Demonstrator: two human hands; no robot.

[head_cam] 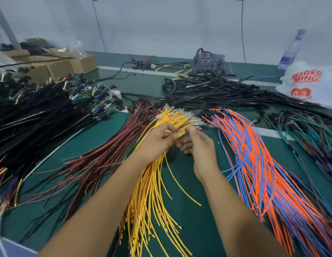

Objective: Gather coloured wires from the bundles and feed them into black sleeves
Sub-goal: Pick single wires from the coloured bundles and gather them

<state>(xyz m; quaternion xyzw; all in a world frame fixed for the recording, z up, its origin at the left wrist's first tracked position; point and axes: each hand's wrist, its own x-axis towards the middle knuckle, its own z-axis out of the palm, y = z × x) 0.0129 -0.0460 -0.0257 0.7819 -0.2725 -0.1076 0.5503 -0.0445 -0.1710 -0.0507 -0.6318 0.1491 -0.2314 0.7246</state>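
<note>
Left hand (157,140) grip holds yellow wires (152,197) trailing below it.

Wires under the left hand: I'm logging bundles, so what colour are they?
Yellow. The left hand grips the yellow wires; head view shows it clearly.

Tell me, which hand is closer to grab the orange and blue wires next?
The right hand, probably. It hovers just beside the fanned bundle of thin orange and blue wires, while the left hand is on the bundle of thin yellow wires, farther away.
</note>
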